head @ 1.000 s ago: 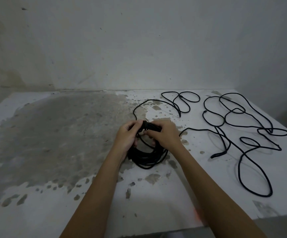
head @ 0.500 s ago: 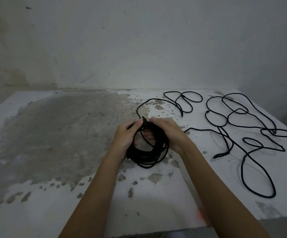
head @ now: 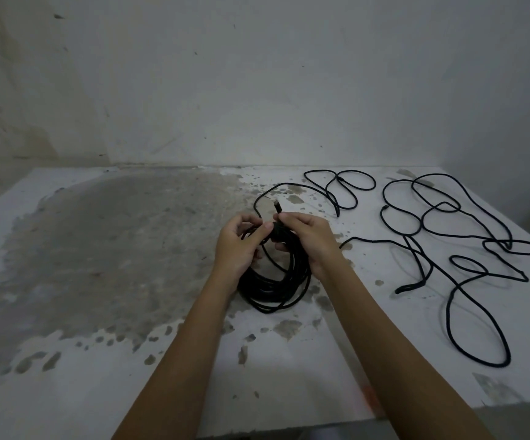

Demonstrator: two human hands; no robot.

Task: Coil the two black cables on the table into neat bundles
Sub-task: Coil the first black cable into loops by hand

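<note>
The near edge of the worn, patchy worktop (head: 130,376) is crossed by two bare forearms. Just beyond them, at the middle of the surface, a coiled bundle (head: 273,293) of black cable is gripped at its top, with its lower loops lying low against the worktop. The bundle's upper left side is clasped by the curled fingers of the left hand (head: 240,246). The upper right side is wrapped by the right hand (head: 309,239), and a connector end (head: 277,207) is seen sticking up past its fingertips. Farther back, an uncoiled tail (head: 340,188) of this cable is laid in loose loops. To the right, well apart from the bundle, the second cable (head: 467,249) is spread in tangled loops. The scene is closed off by a bare wall (head: 257,90).
</note>
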